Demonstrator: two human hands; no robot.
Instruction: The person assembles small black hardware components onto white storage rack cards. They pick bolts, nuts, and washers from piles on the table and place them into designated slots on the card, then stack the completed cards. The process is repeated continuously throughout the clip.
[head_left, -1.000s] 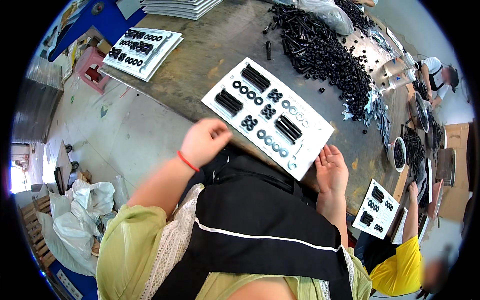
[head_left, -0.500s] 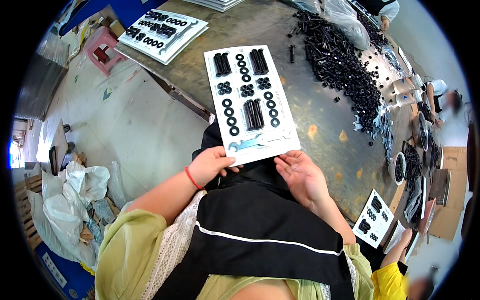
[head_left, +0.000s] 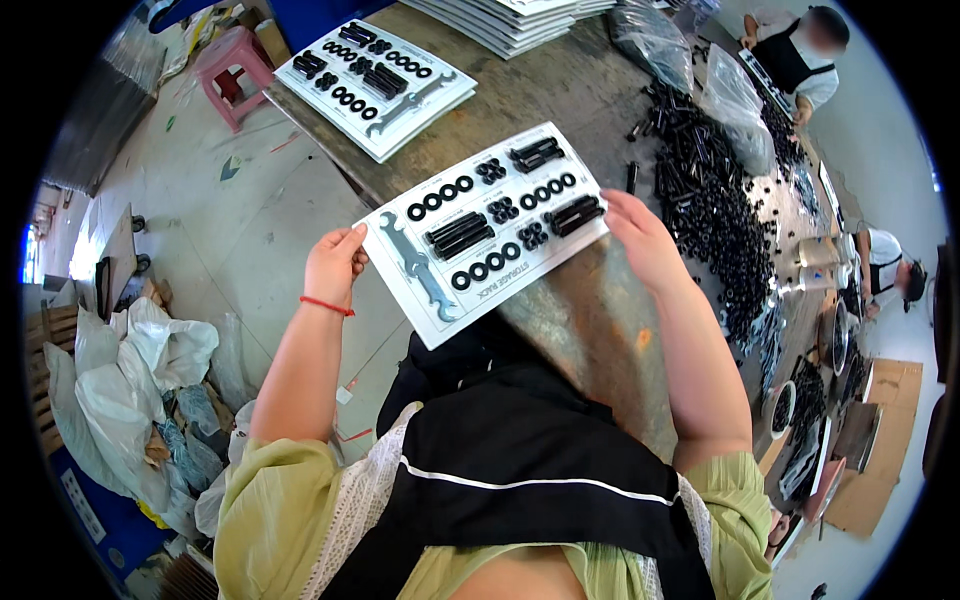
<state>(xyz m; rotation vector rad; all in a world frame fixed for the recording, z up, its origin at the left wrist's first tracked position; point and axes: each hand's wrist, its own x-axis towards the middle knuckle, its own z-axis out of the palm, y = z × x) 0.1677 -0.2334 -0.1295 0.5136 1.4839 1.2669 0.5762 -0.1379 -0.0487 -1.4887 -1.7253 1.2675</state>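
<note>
L hand (head_left: 336,264) pinching L edge of flat white rect. card (head_left: 412,295) w/ blk cylindrical bolts (head_left: 460,236) + silver dbl-ended wrench (head_left: 416,262). R hand (head_left: 642,236) touching R edge, can't tell if gripping. Card overlapping worn brown table (head_left: 600,330) edge in view.

Six o'clock: black apron (head_left: 520,515), crossed by narrow white piping (head_left: 540,483). Seven to eight and four o'clock: loose, short sleeves of a pale green top (head_left: 280,500), creased. Seven and between four and five: white openwork lace trim (head_left: 358,495) bordering the apron. Nine: thin red band (head_left: 327,306) circling the left wrist. The left hand (head_left: 335,265) and right hand (head_left: 640,238) are bare.
</note>
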